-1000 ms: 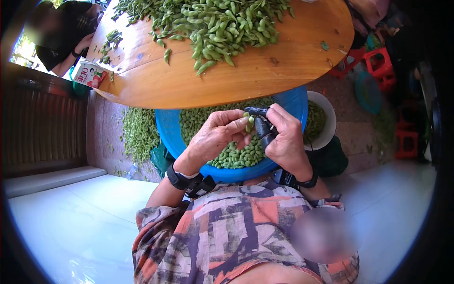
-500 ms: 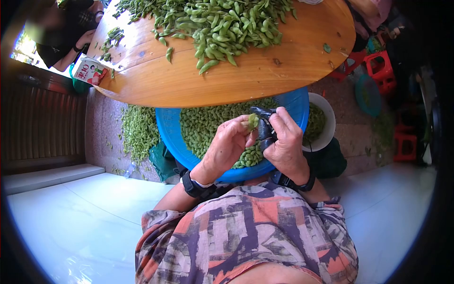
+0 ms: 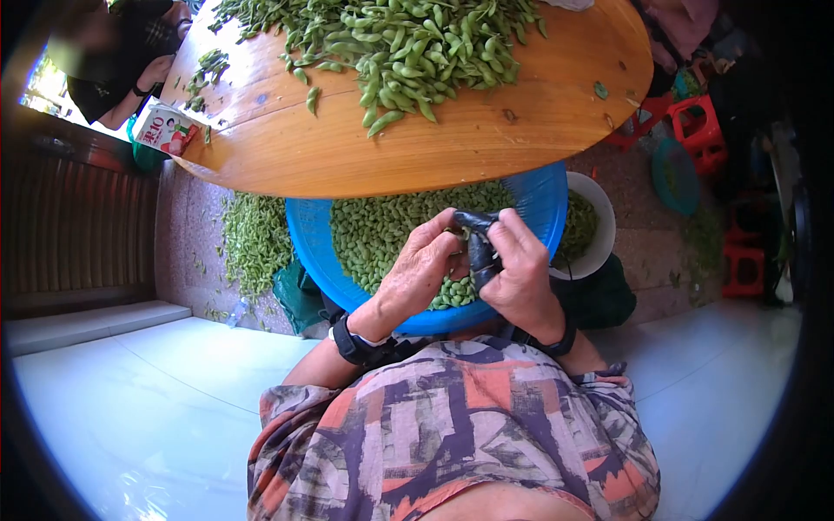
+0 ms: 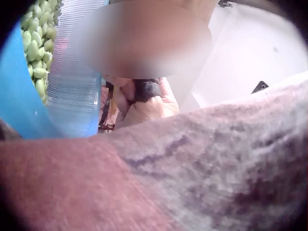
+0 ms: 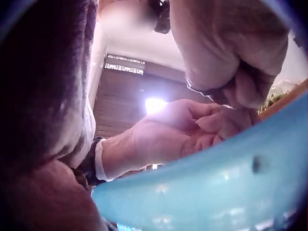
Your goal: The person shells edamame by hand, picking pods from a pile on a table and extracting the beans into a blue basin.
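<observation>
Above the blue basin (image 3: 308, 260) of shelled green beans (image 3: 373, 230), the left hand (image 3: 413, 278) pinches a green pod (image 3: 460, 233) between thumb and fingers. The pod is mostly hidden by the fingers. The right hand (image 3: 523, 282), with black coverings on its thumb and index finger, closes those two tips on the same pod from the other side. In the right wrist view the left hand (image 5: 166, 134) has curled fingers close to the right hand (image 5: 226, 43). A blurred patch covers part of the left wrist view, beside the right hand (image 4: 149, 103).
A wooden table (image 3: 304, 161) bears a heap of whole pods (image 3: 417, 52) and a printed carton (image 3: 165, 130). More pods (image 3: 252, 243) lie on the floor left of the basin. A white bowl (image 3: 605, 230) stands right of it, with red stools (image 3: 699, 130) beyond. Another person sits at the upper left.
The left hand has shifted slightly right since a second ago. The black-covered right fingertips have come in over the pod, which was more plainly visible before.
</observation>
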Tool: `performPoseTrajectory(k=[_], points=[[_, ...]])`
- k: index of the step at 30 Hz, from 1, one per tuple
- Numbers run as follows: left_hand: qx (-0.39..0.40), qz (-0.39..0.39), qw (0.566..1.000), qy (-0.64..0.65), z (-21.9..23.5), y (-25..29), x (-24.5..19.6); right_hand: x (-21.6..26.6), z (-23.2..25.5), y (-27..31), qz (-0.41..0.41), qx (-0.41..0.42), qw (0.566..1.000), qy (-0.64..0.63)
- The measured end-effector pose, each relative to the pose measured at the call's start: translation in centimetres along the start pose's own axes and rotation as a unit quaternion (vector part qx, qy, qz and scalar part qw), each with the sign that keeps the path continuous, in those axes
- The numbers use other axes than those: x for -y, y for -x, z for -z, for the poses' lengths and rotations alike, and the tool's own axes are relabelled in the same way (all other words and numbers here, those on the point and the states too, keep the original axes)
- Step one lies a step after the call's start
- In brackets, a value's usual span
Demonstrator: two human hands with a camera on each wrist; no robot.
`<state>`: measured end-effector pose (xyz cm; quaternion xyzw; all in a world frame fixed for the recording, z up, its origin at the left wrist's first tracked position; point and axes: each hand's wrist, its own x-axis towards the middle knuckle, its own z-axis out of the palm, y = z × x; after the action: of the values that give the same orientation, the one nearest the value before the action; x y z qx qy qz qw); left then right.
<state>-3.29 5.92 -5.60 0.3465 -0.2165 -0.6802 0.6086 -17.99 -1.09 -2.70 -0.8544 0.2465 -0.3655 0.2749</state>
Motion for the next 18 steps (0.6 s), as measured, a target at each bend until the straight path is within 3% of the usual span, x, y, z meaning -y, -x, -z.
performPoseTrajectory(k=[4, 7, 11, 18], points=[[0.03, 0.0, 0.998, 0.053, -0.5, -0.3, -0.2, 0.0, 1.1, -0.7, -0.046, 0.0, 0.999, -0.028], [-0.035, 0.002, 0.998, 0.046, -1.8, 0.1, -1.0, 0.1, 1.1, -0.5, -0.021, -0.012, 1.0, -0.014], [0.021, -0.059, 0.991, 0.121, -0.2, -0.3, 0.2, 0.4, 0.5, -0.3, 0.037, -0.039, 0.999, -0.001], [-0.008, -0.046, 0.992, 0.116, -0.6, -0.3, 0.4, -0.2, 0.0, 0.4, 0.044, -0.018, 0.999, 0.005]])
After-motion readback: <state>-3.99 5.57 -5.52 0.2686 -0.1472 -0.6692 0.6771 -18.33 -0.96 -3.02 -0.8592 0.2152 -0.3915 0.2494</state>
